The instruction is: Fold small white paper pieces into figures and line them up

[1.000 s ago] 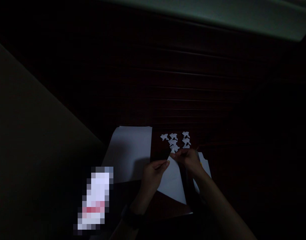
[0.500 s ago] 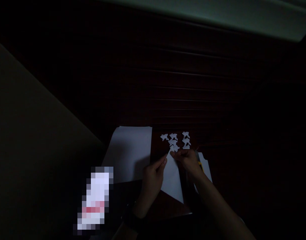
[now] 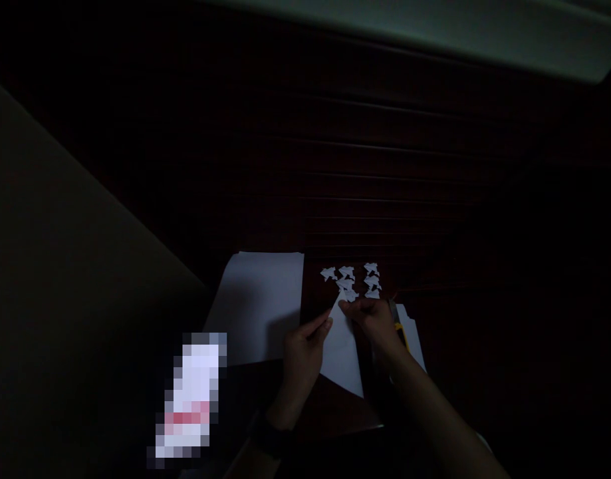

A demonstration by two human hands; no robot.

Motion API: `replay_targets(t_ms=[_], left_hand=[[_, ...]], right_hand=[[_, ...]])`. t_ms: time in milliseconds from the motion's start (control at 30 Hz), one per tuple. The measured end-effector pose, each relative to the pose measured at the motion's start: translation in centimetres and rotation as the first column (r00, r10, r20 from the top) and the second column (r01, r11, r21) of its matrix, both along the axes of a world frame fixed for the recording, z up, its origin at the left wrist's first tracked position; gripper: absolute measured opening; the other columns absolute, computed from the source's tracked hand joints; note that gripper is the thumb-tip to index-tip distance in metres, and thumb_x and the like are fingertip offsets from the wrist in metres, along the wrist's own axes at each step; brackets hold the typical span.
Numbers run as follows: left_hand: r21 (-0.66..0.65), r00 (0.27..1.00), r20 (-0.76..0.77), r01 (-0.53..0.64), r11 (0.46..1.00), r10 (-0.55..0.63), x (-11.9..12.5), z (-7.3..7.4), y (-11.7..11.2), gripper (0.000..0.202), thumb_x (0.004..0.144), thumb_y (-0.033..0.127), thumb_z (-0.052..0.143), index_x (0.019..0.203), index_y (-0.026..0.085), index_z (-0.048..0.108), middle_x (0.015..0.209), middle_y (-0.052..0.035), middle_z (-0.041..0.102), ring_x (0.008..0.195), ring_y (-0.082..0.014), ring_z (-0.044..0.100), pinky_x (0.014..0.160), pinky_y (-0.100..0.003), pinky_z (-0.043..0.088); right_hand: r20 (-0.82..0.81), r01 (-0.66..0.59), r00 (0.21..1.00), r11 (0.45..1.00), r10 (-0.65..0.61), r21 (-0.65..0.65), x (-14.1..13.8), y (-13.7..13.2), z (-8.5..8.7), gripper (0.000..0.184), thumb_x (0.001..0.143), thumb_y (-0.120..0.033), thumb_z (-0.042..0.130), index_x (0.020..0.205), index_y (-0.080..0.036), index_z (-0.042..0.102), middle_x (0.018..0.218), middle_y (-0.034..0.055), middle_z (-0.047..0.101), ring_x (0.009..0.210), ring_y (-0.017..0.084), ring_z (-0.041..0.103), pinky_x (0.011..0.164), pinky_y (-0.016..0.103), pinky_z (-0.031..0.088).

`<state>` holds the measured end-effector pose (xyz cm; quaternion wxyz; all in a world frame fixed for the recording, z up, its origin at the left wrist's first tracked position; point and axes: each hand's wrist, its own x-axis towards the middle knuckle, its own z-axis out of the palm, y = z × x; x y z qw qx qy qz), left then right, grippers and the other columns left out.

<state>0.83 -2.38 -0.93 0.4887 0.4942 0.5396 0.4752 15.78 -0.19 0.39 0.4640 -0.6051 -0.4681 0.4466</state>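
Note:
A white sheet of paper [image 3: 343, 356], folded to a point at its far end, is held between both hands over the dark table. My left hand [image 3: 305, 346] pinches its left edge, thumb and fingers pressed together. Near the tip, my right hand [image 3: 372, 320] grips the paper's right side with closed fingers. Just beyond the tip lie several small folded white paper figures, one of them a paper figure [image 3: 328, 273] apart on the left and another a paper figure [image 3: 371, 269] in the right-hand column.
Left of the hands lies a stack of white paper [image 3: 265, 299]. Beside my right wrist are a yellow-and-dark tool [image 3: 401, 329], perhaps a cutter, and more white paper [image 3: 413, 336]. A slatted dark panel [image 3: 385, 153] rises behind the table [image 3: 345, 416].
The paper's near corner has shifted slightly up and left. Both hands have moved only a little and keep their hold on the sheet.

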Motion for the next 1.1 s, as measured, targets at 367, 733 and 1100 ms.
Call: replay_targets(t_ms=[367, 733, 1100], left_hand=[[-0.020, 0.998, 0.036, -0.060, 0.998, 0.061, -0.3, -0.1, 0.3, 0.028, 0.076, 0.031, 0.063, 0.102, 0.019, 0.069, 0.104, -0.0048, 0.069, 0.100, -0.0232, 0.063, 0.093, -0.037, 0.047], [-0.001, 0.993, 0.008, -0.116, 0.993, 0.116, -0.4, 0.1, 0.3, 0.026, 0.077, 0.030, 0.062, 0.100, 0.021, 0.069, 0.103, -0.0045, 0.069, 0.100, -0.0230, 0.063, 0.092, -0.036, 0.047], [-0.141, 0.992, 0.128, 0.017, 0.990, 0.001, -1.4, 1.1, 0.8, 0.038, 0.070, 0.034, 0.068, 0.105, 0.018, 0.068, 0.098, -0.0071, 0.072, 0.087, -0.0232, 0.067, 0.075, -0.031, 0.054]], right_hand=[[-0.035, -0.087, 0.996, 0.996, 0.086, -0.029, 0.1, -0.1, -0.4, 0.034, 0.067, -0.046, 0.067, 0.058, -0.013, 0.064, 0.051, -0.0019, 0.052, 0.047, 0.010, 0.040, 0.047, 0.023, 0.032], [0.075, -0.103, 0.992, 0.995, 0.103, -0.010, -0.1, 0.0, -0.5, 0.037, 0.071, -0.048, 0.063, 0.059, -0.013, 0.064, 0.050, -0.0020, 0.050, 0.046, 0.009, 0.038, 0.044, 0.022, 0.029], [0.051, -0.120, 0.991, 0.993, 0.120, -0.005, -0.1, -0.1, -0.4, 0.032, 0.071, -0.043, 0.064, 0.062, -0.012, 0.067, 0.052, -0.0010, 0.055, 0.047, 0.010, 0.042, 0.045, 0.023, 0.032]])
